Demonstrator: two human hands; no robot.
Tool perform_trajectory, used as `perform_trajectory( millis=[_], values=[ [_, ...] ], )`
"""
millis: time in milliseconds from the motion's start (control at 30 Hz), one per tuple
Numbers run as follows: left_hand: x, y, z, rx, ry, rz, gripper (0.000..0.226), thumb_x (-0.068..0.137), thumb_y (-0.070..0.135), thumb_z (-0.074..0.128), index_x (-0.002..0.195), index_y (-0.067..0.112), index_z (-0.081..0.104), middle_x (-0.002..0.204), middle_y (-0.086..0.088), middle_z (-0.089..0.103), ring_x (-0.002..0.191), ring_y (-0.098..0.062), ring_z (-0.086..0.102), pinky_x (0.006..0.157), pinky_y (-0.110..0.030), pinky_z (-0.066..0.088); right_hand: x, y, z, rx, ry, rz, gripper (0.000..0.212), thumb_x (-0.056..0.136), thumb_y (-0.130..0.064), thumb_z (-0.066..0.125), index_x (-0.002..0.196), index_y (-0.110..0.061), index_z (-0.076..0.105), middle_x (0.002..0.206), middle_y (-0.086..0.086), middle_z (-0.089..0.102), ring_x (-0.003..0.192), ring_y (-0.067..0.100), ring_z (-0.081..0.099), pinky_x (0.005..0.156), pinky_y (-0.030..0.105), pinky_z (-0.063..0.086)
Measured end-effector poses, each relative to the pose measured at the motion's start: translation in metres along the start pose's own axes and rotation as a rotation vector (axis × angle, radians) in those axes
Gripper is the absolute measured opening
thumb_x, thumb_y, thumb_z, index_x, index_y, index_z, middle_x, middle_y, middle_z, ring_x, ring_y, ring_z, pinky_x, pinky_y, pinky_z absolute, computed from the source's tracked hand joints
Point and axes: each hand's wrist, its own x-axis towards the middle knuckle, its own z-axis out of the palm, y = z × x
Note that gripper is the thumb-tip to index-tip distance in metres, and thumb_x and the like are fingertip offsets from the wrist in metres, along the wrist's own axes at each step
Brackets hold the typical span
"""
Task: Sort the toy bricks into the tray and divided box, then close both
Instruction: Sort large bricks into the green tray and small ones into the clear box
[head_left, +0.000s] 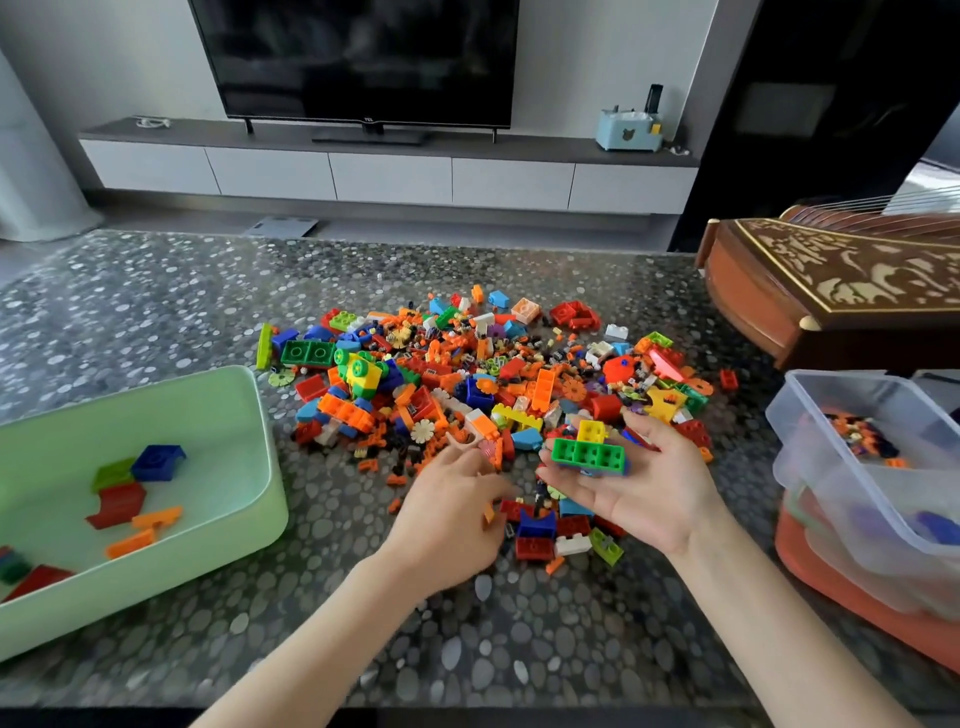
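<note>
A big heap of mixed toy bricks (483, 379) lies in the middle of the pebble-patterned table. The pale green tray (260, 447) stands at the left with several large bricks inside. The clear divided box (800, 457) sits at the right edge, small pieces in its far compartment. My right hand (649, 483) is palm up over the heap's near edge, fingers curled under a green brick (587, 454) with a yellow brick and a blue piece stacked with it. My left hand (452, 519) is palm down among small bricks at the heap's near side, its fingertips blurred.
A carved brown wooden instrument (841, 291) lies at the back right, beside the box. An orange-red lid or base (852, 608) sits under the clear box. Beyond the table are a TV and a low white cabinet.
</note>
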Motion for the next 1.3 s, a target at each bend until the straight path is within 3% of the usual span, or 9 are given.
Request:
perform_trajectory(
  millis=[200, 300, 433, 567, 733, 800, 933, 1100, 1300],
  values=[
    [0.016, 0.011, 0.016, 0.157, -0.142, -0.005, 0.039, 0.089, 0.023, 0.047, 0.125, 0.033, 0.057, 0.117, 0.009, 0.056, 0.109, -0.020, 0.041, 0.093, -0.029, 0.028, -0.017, 0.013, 0.004, -1.087, 0.281, -0.351, 0.020, 0.072, -0.032, 0.078, 0.085, -0.019, 0.069, 0.090, -0.002, 0.060, 0.084, 0.014, 0.060, 0.065, 0.027, 0.052],
    [0.024, 0.012, 0.018, 0.107, -0.126, -0.050, 0.033, 0.088, 0.020, 0.051, 0.117, 0.030, 0.062, 0.113, 0.008, 0.061, 0.111, -0.019, 0.045, 0.100, -0.030, 0.025, -0.020, 0.028, -0.006, -1.941, 0.242, -0.584, 0.025, 0.079, -0.042, 0.070, 0.103, -0.040, 0.067, 0.102, -0.013, 0.055, 0.097, 0.005, 0.050, 0.075, 0.018, 0.043],
    [0.029, 0.006, 0.007, -0.039, -0.043, -0.190, 0.021, 0.086, 0.031, 0.064, 0.106, 0.027, 0.067, 0.104, 0.008, 0.065, 0.100, -0.015, 0.055, 0.089, -0.028, 0.041, -0.007, 0.048, -0.012, -2.293, 0.270, -0.675, 0.035, 0.085, -0.045, 0.062, 0.120, -0.036, 0.063, 0.110, -0.007, 0.048, 0.109, 0.016, 0.040, 0.079, 0.023, 0.040],
    [0.022, -0.008, -0.029, -0.338, -0.033, -0.397, 0.021, 0.082, 0.038, 0.068, 0.099, 0.026, 0.064, 0.085, 0.010, 0.064, 0.075, -0.008, 0.057, 0.061, -0.016, 0.041, 0.002, 0.048, -0.014, -2.092, 0.314, -0.874, 0.029, 0.081, -0.042, 0.068, 0.107, -0.027, 0.071, 0.096, -0.008, 0.052, 0.095, 0.014, 0.044, 0.068, 0.022, 0.037],
    [0.000, -0.034, -0.078, -0.639, 0.074, -0.560, 0.023, 0.092, 0.037, 0.054, 0.087, 0.021, 0.069, 0.077, 0.002, 0.070, 0.071, -0.017, 0.061, 0.074, -0.031, 0.048, 0.016, 0.048, 0.001, -2.261, 0.290, -1.383, 0.016, 0.072, -0.023, 0.081, 0.085, -0.015, 0.075, 0.087, 0.004, 0.066, 0.086, 0.028, 0.057, 0.060, 0.034, 0.049],
    [-0.012, -0.049, -0.091, -0.545, 0.139, -0.568, 0.021, 0.094, 0.030, 0.053, 0.083, 0.020, 0.067, 0.078, 0.001, 0.069, 0.075, -0.019, 0.063, 0.074, -0.032, 0.047, 0.020, 0.055, 0.021, -2.123, 0.332, -1.154, 0.016, 0.078, -0.032, 0.075, 0.082, -0.016, 0.073, 0.079, -0.001, 0.063, 0.081, 0.024, 0.055, 0.058, 0.033, 0.045],
    [-0.048, -0.088, -0.121, -0.277, 0.344, -0.663, 0.017, 0.090, 0.025, 0.060, 0.102, 0.017, 0.068, 0.085, -0.001, 0.069, 0.079, -0.020, 0.062, 0.069, -0.029, 0.043, 0.020, 0.082, 0.101, -0.953, 0.113, -0.370, 0.025, 0.092, -0.032, 0.060, 0.072, -0.021, 0.071, 0.090, 0.012, 0.069, 0.082, 0.028, 0.063, 0.075, 0.048, 0.053],
    [-0.087, -0.130, -0.140, -0.158, 0.404, -0.813, 0.014, 0.086, 0.025, 0.064, 0.097, 0.016, 0.069, 0.074, -0.002, 0.066, 0.065, -0.023, 0.057, 0.058, -0.029, 0.041, 0.036, 0.134, 0.176, -0.520, -0.054, 0.208, 0.026, 0.091, -0.029, 0.059, 0.082, -0.005, 0.066, 0.066, 0.009, 0.068, 0.067, 0.023, 0.062, 0.047, 0.026, 0.052],
    [-0.087, -0.129, -0.127, -0.245, 0.398, -0.733, 0.013, 0.087, 0.025, 0.064, 0.097, 0.020, 0.070, 0.075, 0.004, 0.062, 0.067, -0.013, 0.055, 0.053, -0.020, 0.037, 0.045, 0.127, 0.163, -0.434, 0.017, 0.132, 0.024, 0.089, -0.027, 0.063, 0.089, -0.003, 0.067, 0.068, 0.009, 0.068, 0.068, 0.024, 0.063, 0.053, 0.031, 0.053]
  ],
)
